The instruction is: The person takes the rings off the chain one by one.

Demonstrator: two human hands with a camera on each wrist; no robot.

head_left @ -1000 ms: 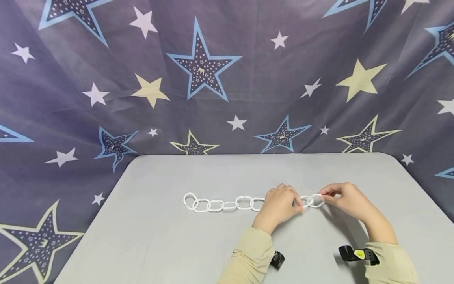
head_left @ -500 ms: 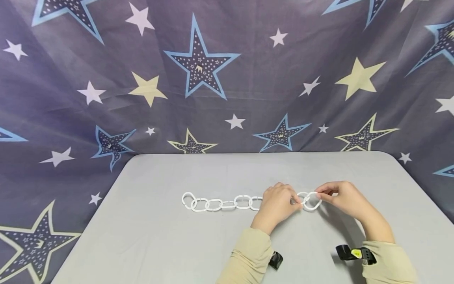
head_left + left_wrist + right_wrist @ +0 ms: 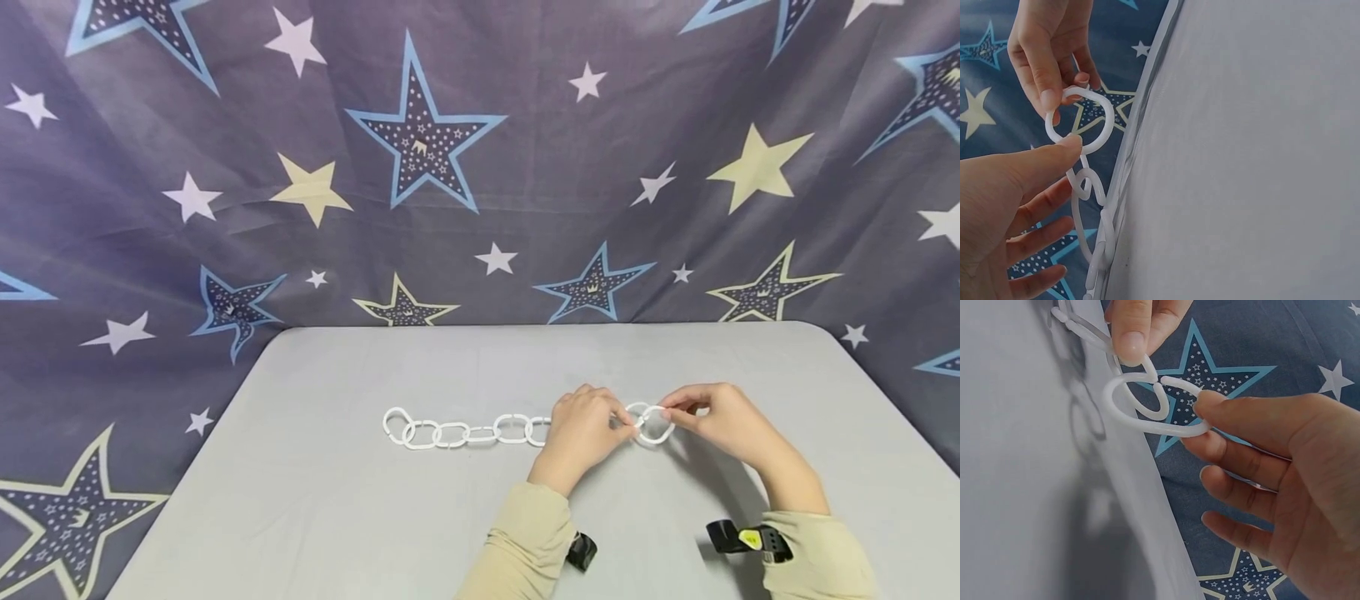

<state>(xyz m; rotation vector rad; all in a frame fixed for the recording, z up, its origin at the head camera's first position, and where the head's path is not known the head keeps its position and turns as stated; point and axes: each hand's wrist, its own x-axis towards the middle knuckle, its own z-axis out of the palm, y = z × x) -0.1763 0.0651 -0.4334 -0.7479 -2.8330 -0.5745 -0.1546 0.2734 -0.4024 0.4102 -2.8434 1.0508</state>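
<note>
A chain of white plastic links [image 3: 452, 434] runs from left to right over the table, with its middle part hidden behind my left hand [image 3: 583, 427]. My left thumb and fingers pinch one link [image 3: 1161, 406] near the chain's right end. Between thumb and forefinger, my right hand [image 3: 723, 421] holds the end link [image 3: 1154, 429], an oval ring with a small gap in its side. In the right wrist view, the two pinched links cross, and the neighbouring link's rod lies right at that gap. The remaining fingers of both hands are loosely bent.
The pale grey table [image 3: 360, 517] reaches back to a dark curtain [image 3: 480, 225] printed with stars. Each sleeved wrist carries a black strap-on device, the right one [image 3: 750, 540] with a yellow tag. The far-left link [image 3: 397, 425] sits slightly turned from the row.
My right hand has moved a little left, toward the left hand, bringing the end link with it. That link has turned and overlaps its neighbour more. The left hand shifts only slightly.
</note>
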